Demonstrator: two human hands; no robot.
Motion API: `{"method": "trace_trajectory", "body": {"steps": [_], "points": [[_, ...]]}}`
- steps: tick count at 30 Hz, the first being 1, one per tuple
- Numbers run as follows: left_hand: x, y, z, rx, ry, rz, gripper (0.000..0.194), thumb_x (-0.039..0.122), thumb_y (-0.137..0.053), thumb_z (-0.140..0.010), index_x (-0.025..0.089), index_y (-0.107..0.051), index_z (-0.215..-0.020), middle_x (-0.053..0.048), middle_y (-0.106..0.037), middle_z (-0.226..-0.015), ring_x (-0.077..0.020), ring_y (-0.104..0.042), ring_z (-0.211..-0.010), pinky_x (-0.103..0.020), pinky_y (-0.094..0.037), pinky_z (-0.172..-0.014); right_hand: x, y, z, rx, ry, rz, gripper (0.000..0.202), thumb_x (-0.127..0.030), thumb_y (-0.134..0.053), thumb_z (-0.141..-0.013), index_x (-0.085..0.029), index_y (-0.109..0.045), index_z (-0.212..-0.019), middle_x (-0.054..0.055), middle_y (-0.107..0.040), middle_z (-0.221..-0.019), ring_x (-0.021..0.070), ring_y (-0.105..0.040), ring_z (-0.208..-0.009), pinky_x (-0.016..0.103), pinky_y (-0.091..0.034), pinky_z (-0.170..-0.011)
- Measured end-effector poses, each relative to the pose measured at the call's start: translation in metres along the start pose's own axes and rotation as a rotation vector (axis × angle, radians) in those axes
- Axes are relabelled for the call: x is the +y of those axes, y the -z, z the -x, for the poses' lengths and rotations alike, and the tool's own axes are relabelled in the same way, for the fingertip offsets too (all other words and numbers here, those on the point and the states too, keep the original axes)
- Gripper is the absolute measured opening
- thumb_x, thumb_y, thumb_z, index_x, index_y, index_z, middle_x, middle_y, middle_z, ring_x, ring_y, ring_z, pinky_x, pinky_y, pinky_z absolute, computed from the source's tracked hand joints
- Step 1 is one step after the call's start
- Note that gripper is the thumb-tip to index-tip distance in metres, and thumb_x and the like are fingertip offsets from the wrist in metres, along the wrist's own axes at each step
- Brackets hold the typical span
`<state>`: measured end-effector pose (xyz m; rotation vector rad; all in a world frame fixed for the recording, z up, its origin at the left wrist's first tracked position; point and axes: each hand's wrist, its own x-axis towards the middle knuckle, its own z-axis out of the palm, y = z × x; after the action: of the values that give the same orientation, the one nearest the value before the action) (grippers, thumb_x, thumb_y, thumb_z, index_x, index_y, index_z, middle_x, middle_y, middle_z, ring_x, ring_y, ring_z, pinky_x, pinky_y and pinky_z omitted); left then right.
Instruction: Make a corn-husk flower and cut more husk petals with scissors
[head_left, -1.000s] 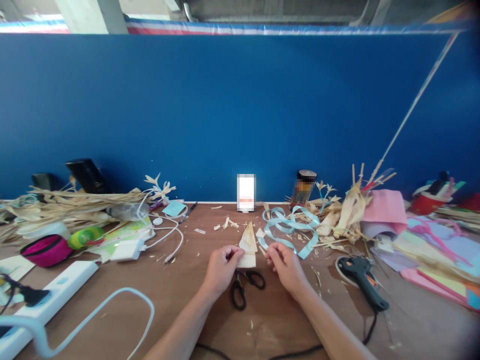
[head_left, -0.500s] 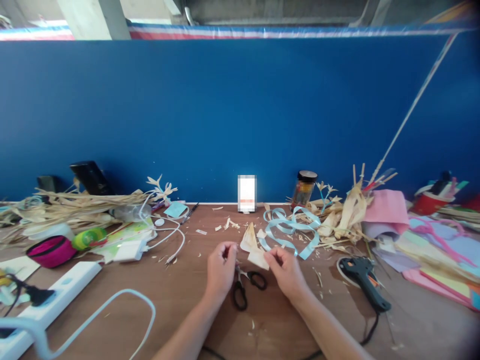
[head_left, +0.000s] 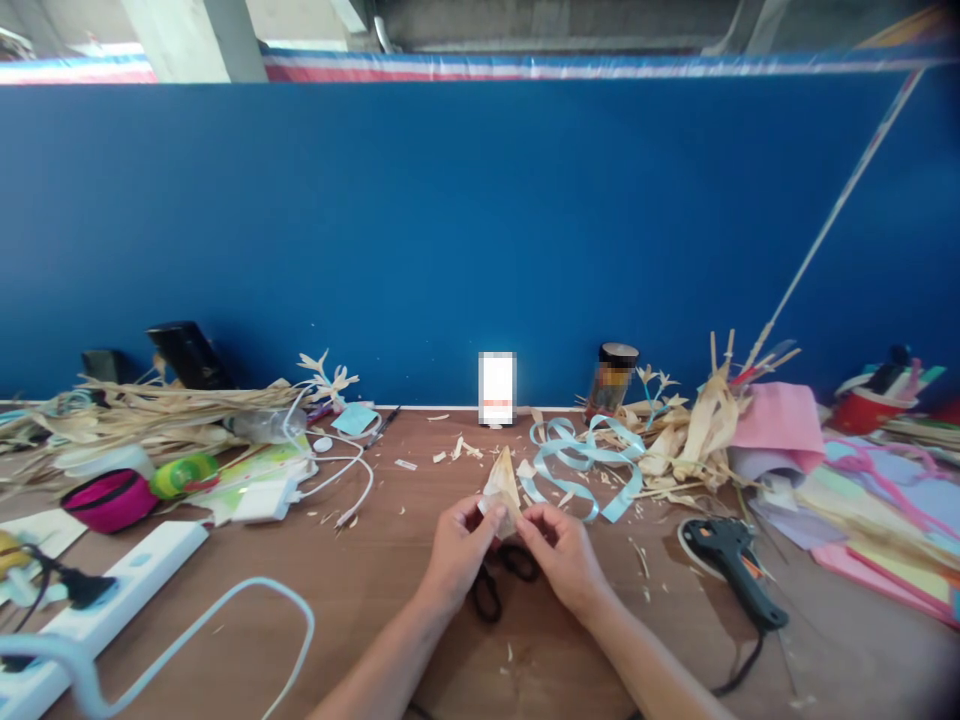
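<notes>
My left hand [head_left: 457,550] is closed, its thumb and fingers pinching a small pale piece of corn husk [head_left: 496,502]. On the opposite side, my right hand [head_left: 564,555] grips the same piece by its right edge with bent fingers. Just beyond the fingertips, a pointed husk piece [head_left: 505,472] lies on the brown table; its lower part is covered by the held one. Black-handled scissors [head_left: 489,597] rest beneath the hands, their blades hidden. A curled light blue ribbon [head_left: 619,500] is spread beyond my right hand.
To the right lies a glue gun [head_left: 735,570], with coloured sheets [head_left: 776,425] behind it. Husk bundles [head_left: 180,405] and a white power strip [head_left: 112,600] are at the left. A jar [head_left: 611,385] and a bright blurred rectangle [head_left: 497,388] stand by the blue partition [head_left: 465,220].
My left hand has moved right and taken hold of the pale husk piece, which only my right hand held before. The piece has shifted slightly up and left.
</notes>
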<state>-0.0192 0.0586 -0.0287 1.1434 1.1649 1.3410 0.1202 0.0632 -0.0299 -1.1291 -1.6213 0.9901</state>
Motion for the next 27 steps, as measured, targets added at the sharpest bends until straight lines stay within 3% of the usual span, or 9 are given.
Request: {"method": "trace_trajectory", "body": {"steps": [5,11,14,21,27], "points": [[0.0,0.0,0.0,-0.068,-0.024,0.029,0.024,0.034,-0.061,-0.067,0.011,-0.058,-0.06,0.002,-0.05,-0.052,-0.0077,-0.044,-0.049,-0.019,-0.036,-0.049,0.003,0.0,0.001,-0.084,0.009,0.077,0.028,-0.038,-0.043,-0.082,-0.016,-0.056,-0.07,0.0,-0.057,-0.062,0.0122,-0.05,-0.056,0.021,-0.039,-0.053],[-0.007,0.007,-0.007,0.192,0.008,0.138,0.028,0.035,-0.062,-0.066,0.012,-0.059,-0.081,0.0,-0.057,-0.065,-0.0082,-0.049,-0.053,-0.019,-0.041,-0.051,-0.003,0.003,0.008,-0.165,0.185,0.617,0.021,-0.039,-0.062,-0.068,-0.022,-0.058,-0.08,0.001,-0.058,-0.076,0.0169,-0.052,-0.072,0.025,-0.038,-0.062],[-0.007,0.01,-0.01,0.258,0.027,0.158,0.03,0.036,-0.063,-0.065,0.011,-0.058,-0.081,0.0,-0.058,-0.065,-0.0076,-0.049,-0.051,-0.019,-0.041,-0.05,-0.003,0.003,0.011,-0.191,0.241,0.766,0.02,-0.036,-0.061,-0.07,-0.023,-0.058,-0.084,0.002,-0.056,-0.084,0.0181,-0.051,-0.081,0.026,-0.038,-0.067],[-0.004,0.01,-0.009,0.326,0.057,0.131,0.03,0.038,-0.063,-0.064,0.011,-0.06,-0.077,0.001,-0.058,-0.06,-0.0073,-0.048,-0.047,-0.019,-0.039,-0.047,-0.003,0.002,0.01,-0.168,0.297,0.87,0.011,-0.025,-0.049,-0.08,-0.024,-0.058,-0.086,0.003,-0.053,-0.085,0.018,-0.048,-0.084,0.028,-0.038,-0.072],[-0.005,0.012,-0.013,0.366,0.006,0.147,0.028,0.038,-0.063,-0.063,0.011,-0.059,-0.072,0.002,-0.055,-0.056,-0.0073,-0.046,-0.046,-0.019,-0.038,-0.047,-0.007,0.0,0.013,-0.221,0.346,0.9,0.021,-0.038,-0.055,-0.075,-0.023,-0.059,-0.089,0.005,-0.054,-0.086,0.021,-0.046,-0.086,0.03,-0.037,-0.071]]}}
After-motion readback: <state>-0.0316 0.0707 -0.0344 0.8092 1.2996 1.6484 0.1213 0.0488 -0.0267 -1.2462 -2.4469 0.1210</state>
